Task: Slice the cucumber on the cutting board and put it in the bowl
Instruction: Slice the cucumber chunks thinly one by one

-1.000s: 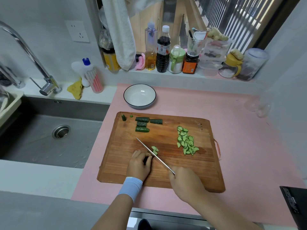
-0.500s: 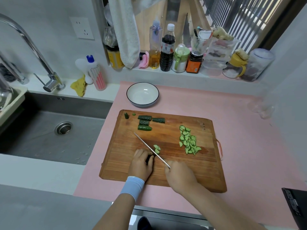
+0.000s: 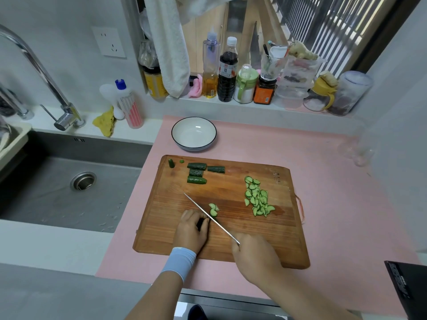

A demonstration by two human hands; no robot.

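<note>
The left hand [image 3: 193, 229], light blue band at the wrist, curls over a dark green cucumber piece [image 3: 200, 224] near the wooden cutting board's [image 3: 231, 241] front edge; its long axis cannot be made out. The right hand [image 3: 253, 255] grips a thin steel knife [image 3: 209, 217], blade angled toward the board's far-left corner. Since a second ago little has changed. Four uncut chunks [image 3: 198, 173] lie lengthwise along the far edge; the white bowl [image 3: 194, 133] sits beyond

Pale grey walls, white socket [image 3: 108, 42] on left wall. Steel sink [image 3: 69, 188] left, curved chrome faucet [image 3: 46, 75] above. Pink mat [image 3: 335, 204] over counter. Window ledge [image 3: 231, 107] crowded with bottles, jars. Slatted window grille [image 3: 335, 26] upper right, daylight through. White towel [image 3: 168, 45] hanging.
</note>
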